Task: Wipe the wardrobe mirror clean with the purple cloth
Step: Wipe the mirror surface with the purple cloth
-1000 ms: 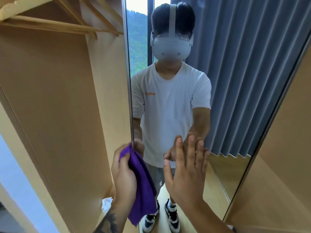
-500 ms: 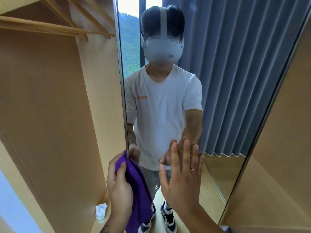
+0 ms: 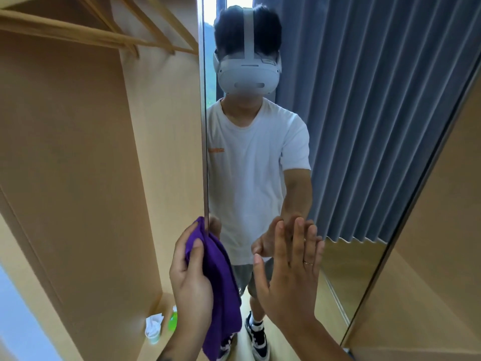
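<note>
One purple cloth (image 3: 220,280), gripped by the left hand (image 3: 190,277) at the left edge of one mirror (image 3: 364,126), draped over that edge; right hand (image 3: 289,274) flat on the glass, fingers straight; one ring (image 3: 308,262); two green items on the wardrobe floor (image 3: 166,303)

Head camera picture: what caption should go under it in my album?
Left hand holds cloth at mirror edge; right hand flat against it.
</note>
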{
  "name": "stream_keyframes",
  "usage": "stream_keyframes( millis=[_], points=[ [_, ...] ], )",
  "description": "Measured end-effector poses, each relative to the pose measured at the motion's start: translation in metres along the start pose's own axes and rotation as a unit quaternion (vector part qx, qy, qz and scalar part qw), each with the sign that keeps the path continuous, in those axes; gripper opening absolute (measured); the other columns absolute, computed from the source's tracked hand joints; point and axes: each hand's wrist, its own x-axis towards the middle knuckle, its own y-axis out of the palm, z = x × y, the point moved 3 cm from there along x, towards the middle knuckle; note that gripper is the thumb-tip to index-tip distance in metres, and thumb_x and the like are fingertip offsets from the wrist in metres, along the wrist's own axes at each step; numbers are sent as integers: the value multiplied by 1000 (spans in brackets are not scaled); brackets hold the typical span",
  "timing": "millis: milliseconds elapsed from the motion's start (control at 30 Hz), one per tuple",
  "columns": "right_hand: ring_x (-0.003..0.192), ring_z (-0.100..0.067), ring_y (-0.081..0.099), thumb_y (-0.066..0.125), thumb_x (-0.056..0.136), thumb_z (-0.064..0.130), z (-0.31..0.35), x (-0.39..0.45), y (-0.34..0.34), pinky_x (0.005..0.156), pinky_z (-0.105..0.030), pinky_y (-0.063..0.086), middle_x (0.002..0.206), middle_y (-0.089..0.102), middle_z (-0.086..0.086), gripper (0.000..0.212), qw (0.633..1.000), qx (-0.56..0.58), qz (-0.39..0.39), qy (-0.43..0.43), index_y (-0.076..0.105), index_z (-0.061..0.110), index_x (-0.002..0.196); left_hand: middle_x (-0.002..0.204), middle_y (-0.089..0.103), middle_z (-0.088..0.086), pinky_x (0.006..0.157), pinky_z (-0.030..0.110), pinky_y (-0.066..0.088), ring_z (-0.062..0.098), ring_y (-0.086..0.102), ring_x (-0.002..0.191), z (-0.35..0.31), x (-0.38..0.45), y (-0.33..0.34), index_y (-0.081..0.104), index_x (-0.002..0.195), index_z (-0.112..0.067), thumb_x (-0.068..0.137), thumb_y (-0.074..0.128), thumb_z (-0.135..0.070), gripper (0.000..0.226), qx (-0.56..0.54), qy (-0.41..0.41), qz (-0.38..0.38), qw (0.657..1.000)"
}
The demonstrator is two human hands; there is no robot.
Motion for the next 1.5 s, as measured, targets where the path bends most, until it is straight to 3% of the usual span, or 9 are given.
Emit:
stream_keyframes(
  millis=[100, 233, 533, 700, 767, 1067, 1133, 1267, 1500],
  points=[
    [162, -41, 10, 55, 98, 47, 1, 0, 0, 128, -63, 15, 175, 14, -18, 90, 1000, -1, 2, 7, 7, 23, 170, 117, 77, -4, 95, 26, 50, 13, 71, 112, 33, -9, -21, 75, 114, -34, 108, 52, -14, 31, 23, -73, -7, 997],
    [162, -40, 7, 50, 100, 49, 3, 0, 0, 128, -63, 15, 175, 9, -16, 87, 1000, -4, 2, 9, 4, 23, 170, 111, 77, 8, 85, 31, 51, 21, 72, 98, 48, -10, -37, 77, 108, -27, 106, 53, -10, 29, 31, -131, -16, 991],
    [163, -38, 5, 46, 102, 50, 3, -2, -4, 129, -61, 14, 177, 0, -11, 83, 1000, -15, 4, 5, 6, 23, 169, 131, 72, -12, 106, 27, 45, 6, 64, 126, 10, -5, -17, 69, 134, -28, 110, 49, -19, 32, 9, -20, 44, 999],
    [162, -38, 5, 48, 102, 49, 3, -4, -2, 131, -59, 9, 175, 8, -16, 84, 1000, -18, 7, 9, 5, 22, 169, 122, 76, -10, 102, 34, 53, 12, 70, 114, 61, -22, -54, 71, 124, -40, 109, 52, -27, 27, 77, -131, 9, 988],
    [162, -38, 4, 47, 103, 49, 3, -3, -2, 131, -58, 8, 175, 10, -17, 83, 1000, -17, 0, 7, 5, 21, 169, 123, 75, -14, 107, 36, 51, 11, 68, 119, 57, -25, -53, 71, 128, -36, 109, 53, -26, 29, 78, -126, 4, 989],
    [162, -40, 8, 52, 99, 51, -4, -6, -5, 129, -62, 14, 175, 13, -19, 89, 1000, -13, 14, -16, 6, 23, 170, 134, 66, -29, 103, 8, 41, -14, 56, 126, 23, -29, -22, 61, 142, -38, 109, 53, -25, 36, 90, -3, 12, 996],
    [163, -39, 5, 52, 99, 52, -6, -7, -6, 130, -60, 12, 175, 10, -18, 86, 999, -17, 22, -26, 16, 19, 169, 128, 70, -26, 98, 9, 45, -9, 61, 121, 46, -34, -37, 62, 140, -38, 109, 52, -28, 34, 128, -38, -1, 991],
    [163, -36, -3, 62, 95, 44, -11, -9, -6, 132, -53, 1, 176, -2, -14, 84, 997, -41, 47, -45, 29, 16, 166, 105, 77, -21, 97, 34, 54, 10, 69, 108, 78, -41, -57, 67, 133, -37, 109, 53, -30, 28, 160, -152, -19, 975],
    [163, -36, -1, 60, 95, 42, -28, -19, -4, 132, -54, 5, 176, 9, -16, 80, 992, -42, 60, -102, 31, 18, 166, 118, 77, -14, 99, 20, 48, 3, 69, 114, 38, -6, -26, 76, 120, -28, 109, 53, -15, 28, 84, -37, -31, 995]
  ],
)
